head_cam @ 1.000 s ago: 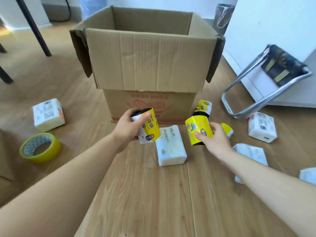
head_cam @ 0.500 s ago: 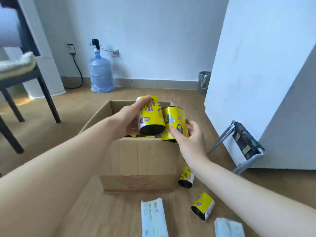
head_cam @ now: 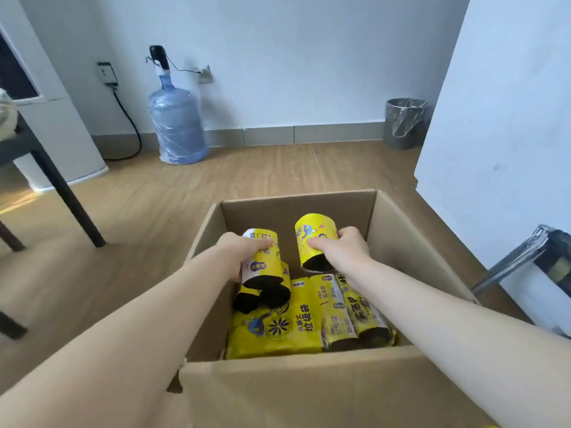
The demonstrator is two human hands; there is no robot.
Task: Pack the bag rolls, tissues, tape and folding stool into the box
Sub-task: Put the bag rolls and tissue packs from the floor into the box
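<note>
Inside the open cardboard box [head_cam: 401,242], the left hand [head_cam: 241,251] grips a yellow-and-white bag roll [head_cam: 262,261] and the right hand [head_cam: 346,251], at its 3 o'clock, grips a yellow roll [head_cam: 315,236], above packed rolls [head_cam: 296,319] labelled 垃圾袋.

The bag rolls [head_cam: 309,316] in the brown cardboard box [head_cam: 309,393] have yellow wrappers with blue and white drawings and black ends. One wrapper shows a dark flower pattern. The floor [head_cam: 247,177] is light brown wood with grain lines. The water bottle [head_cam: 177,125] is pale blue. The bin [head_cam: 401,125] is grey.
</note>
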